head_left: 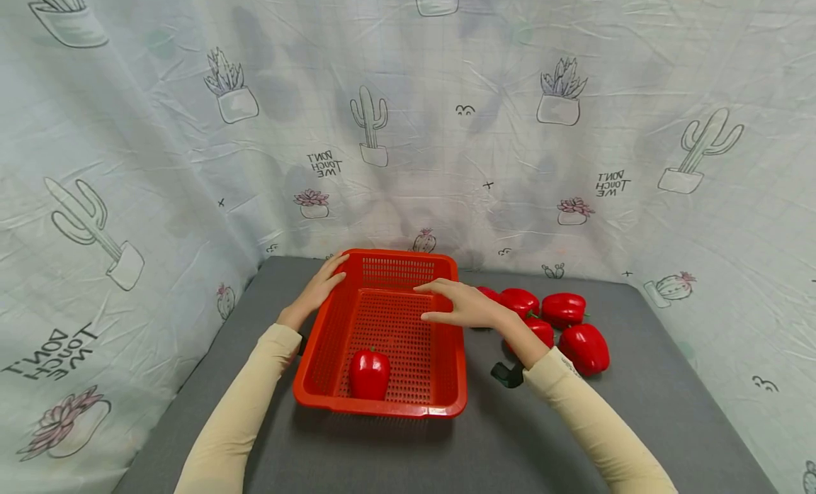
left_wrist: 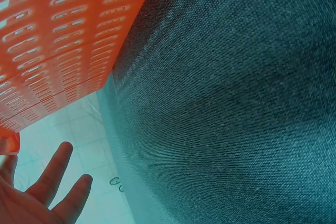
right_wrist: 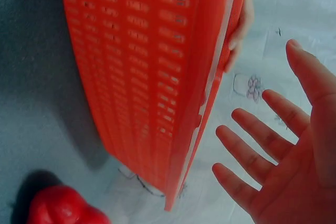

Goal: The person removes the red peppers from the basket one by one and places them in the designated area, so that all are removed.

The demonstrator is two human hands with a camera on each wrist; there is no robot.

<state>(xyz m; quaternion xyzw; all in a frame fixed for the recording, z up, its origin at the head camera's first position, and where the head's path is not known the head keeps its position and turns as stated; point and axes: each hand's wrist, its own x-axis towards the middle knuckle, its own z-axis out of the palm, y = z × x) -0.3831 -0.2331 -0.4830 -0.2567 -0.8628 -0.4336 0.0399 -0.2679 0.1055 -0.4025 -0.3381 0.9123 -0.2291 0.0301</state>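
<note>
A red plastic basket (head_left: pixel 399 338) with slotted walls stands on the grey table, one red bell pepper (head_left: pixel 369 374) lying inside near its front edge. Along the left rim is my left hand (head_left: pixel 319 288), thumb and fingers extended. The left wrist view shows its fingers (left_wrist: pixel 52 174) spread beside the basket's outer wall (left_wrist: pixel 68 40). My right hand (head_left: pixel 465 304) hovers over the right rim, thumb and fingers apart with nothing between them. Its straight, spread fingers (right_wrist: pixel 265 142) also appear in the right wrist view, apart from the basket wall (right_wrist: pixel 131 66).
Several red bell peppers (head_left: pixel 585 349) lie in a cluster on the table right of the basket, partly behind my right forearm. A cactus-printed white sheet (head_left: pixel 408 125) hangs behind and beside the grey table (head_left: pixel 408 466).
</note>
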